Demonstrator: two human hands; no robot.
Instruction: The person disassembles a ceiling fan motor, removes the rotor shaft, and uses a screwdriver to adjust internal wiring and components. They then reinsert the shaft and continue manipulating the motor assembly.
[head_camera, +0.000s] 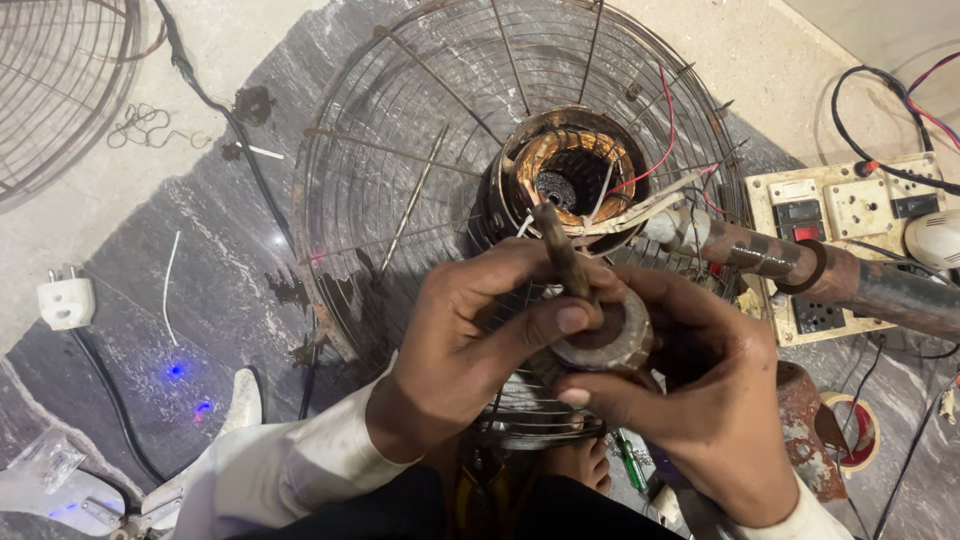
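Left hand (465, 345): nearest the camera, closed on the rotor (600, 335); thumb pressed flat across its top face, fingers wrapped beneath.
Right hand (700, 400): cupped under and round the same rotor from the other side, fingers clamped on its rim. Judged: two-sided hold keeps the heavy piece steady.
Rotor: round, rusty-grey drum with a dark shaft (560, 250) rising from its middle, tilted toward the motor housing; held in the air just in front of the housing, not seated.
Green screwdriver (630, 462): on the floor below the hands, beside a bare foot (580, 462).
Motor housing (570, 170): open, copper windings visible as a ring; sits at the centre of the wire fan guard (400, 180), lying face-up so the cavity is reachable.
Leads: red wire (665, 135) and white sleeved wires trail from the housing toward the right.
Stand pipe (830, 275): rusty, runs off to the right edge of the floor.
Switchboard (850, 240): cream square panel, black sockets, one red rocker; right side, behind the pipe.
White plug (65, 300): left edge of the floor, black cable attached.
Second guard (60, 80): far left corner, partly out of view.
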